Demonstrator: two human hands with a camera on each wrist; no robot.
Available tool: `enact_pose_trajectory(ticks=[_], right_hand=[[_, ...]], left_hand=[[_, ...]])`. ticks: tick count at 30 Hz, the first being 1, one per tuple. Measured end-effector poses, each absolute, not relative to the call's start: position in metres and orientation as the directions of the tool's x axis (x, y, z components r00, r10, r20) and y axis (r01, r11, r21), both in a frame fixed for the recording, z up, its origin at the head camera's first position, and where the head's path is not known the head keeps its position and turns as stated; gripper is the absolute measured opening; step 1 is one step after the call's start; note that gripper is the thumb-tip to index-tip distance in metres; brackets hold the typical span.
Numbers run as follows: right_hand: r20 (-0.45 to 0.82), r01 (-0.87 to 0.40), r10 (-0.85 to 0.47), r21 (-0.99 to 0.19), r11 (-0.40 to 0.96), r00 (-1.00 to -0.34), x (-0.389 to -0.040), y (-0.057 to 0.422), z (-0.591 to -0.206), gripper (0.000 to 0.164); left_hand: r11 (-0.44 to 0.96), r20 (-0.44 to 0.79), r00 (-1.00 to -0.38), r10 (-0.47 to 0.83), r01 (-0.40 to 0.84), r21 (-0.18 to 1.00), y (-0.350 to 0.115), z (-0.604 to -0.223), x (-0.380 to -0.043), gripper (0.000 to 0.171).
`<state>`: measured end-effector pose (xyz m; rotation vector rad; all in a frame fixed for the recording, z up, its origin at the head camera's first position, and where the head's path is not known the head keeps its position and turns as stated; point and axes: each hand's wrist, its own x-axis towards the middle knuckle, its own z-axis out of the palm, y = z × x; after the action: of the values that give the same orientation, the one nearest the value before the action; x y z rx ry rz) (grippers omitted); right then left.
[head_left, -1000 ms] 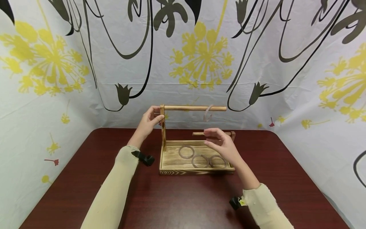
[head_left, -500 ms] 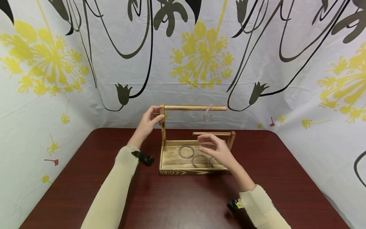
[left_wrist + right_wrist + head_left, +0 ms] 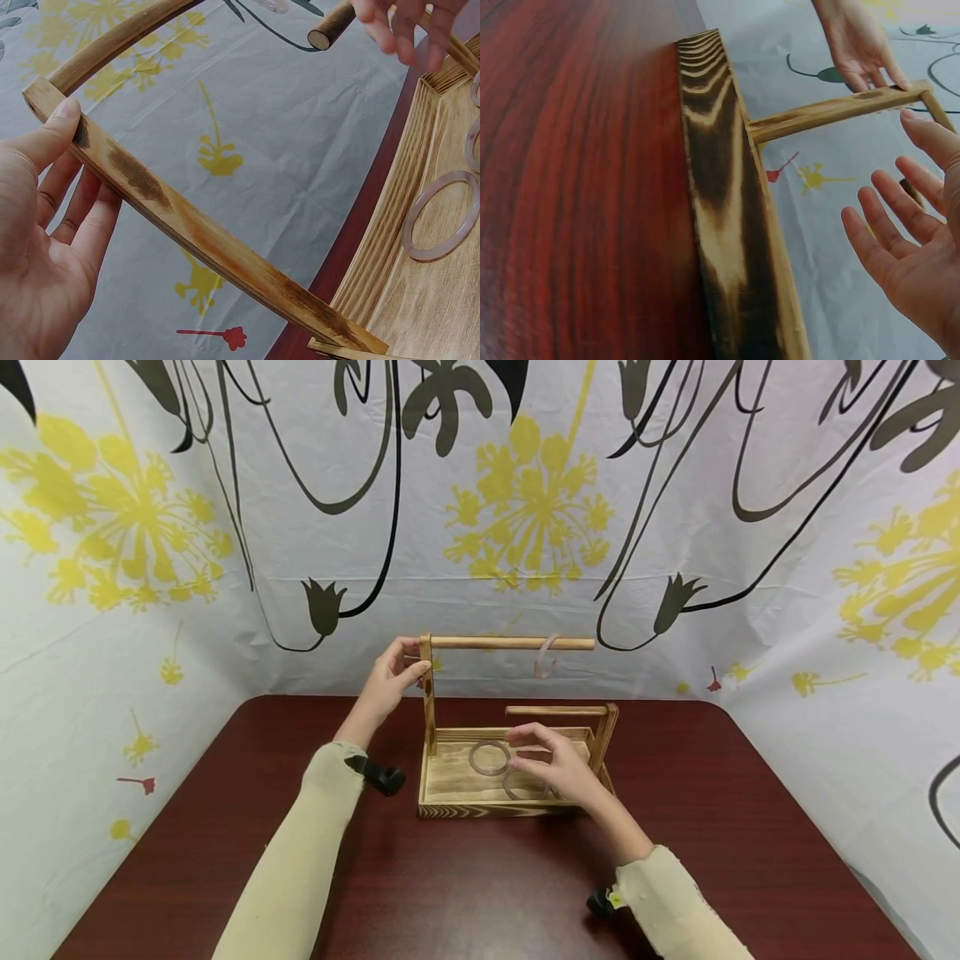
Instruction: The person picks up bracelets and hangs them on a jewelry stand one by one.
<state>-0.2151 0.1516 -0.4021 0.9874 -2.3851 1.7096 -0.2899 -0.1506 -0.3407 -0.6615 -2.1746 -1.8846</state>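
My left hand (image 3: 387, 678) pinches the tall post (image 3: 430, 706) of a wooden bangle stand near its top, thumb on one face and fingers behind, as the left wrist view shows. One pale, translucent bangle (image 3: 537, 663) hangs on the upper bar (image 3: 480, 643). My right hand (image 3: 561, 767) is over the stand's tray (image 3: 450, 810), fingers apart and loosely bent, holding nothing in the right wrist view. A bangle (image 3: 411, 221) lies flat in the tray, just left of the right fingertips in the head view. Another bangle (image 3: 506, 787) is partly hidden by that hand.
A shorter lower bar (image 3: 555, 711) on a right-hand post (image 3: 603, 739) stands behind the right hand. The stand sits on a dark red table (image 3: 480, 885). Behind it hangs a white patterned cloth (image 3: 480, 552), close to the table's far edge.
My right hand has moved left and down from beside the lower bar to low over the tray, covering the right-hand bangle. The left hand and the stand have stayed still.
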Motion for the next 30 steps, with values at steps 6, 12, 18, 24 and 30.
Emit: enact_pose_trajectory(ticks=[6,12,18,24,30], right_hand=[[0.344,-0.489,-0.472,-0.843,0.226,-0.812,-0.221,0.144,-0.413,0.037],[0.306,-0.448,-0.47,-0.866,0.223,-0.828,-0.229,0.136,-0.427,0.039],[0.24,-0.394,-0.47,-0.88,0.265,-0.85,-0.234,0.127,-0.436,0.044],[0.165,-0.302,-0.418,-0.909,0.286,-0.893,-0.24,0.117,-0.441,0.054],[0.107,-0.242,-0.347,-0.896,0.372,-0.932,-0.246,0.111,-0.446,0.06]], left_hand=[[0.097,0.421,-0.884,0.202,0.445,0.89,-0.15,-0.34,-0.289,0.034],[0.095,0.403,-0.894,0.195,0.426,0.9,-0.15,-0.339,-0.289,0.036],[0.089,0.414,-0.887,0.202,0.438,0.895,-0.15,-0.34,-0.29,0.034],[0.075,0.423,-0.883,0.205,0.445,0.892,-0.15,-0.34,-0.29,0.033],[0.071,0.427,-0.88,0.207,0.449,0.891,-0.15,-0.341,-0.291,0.031]])
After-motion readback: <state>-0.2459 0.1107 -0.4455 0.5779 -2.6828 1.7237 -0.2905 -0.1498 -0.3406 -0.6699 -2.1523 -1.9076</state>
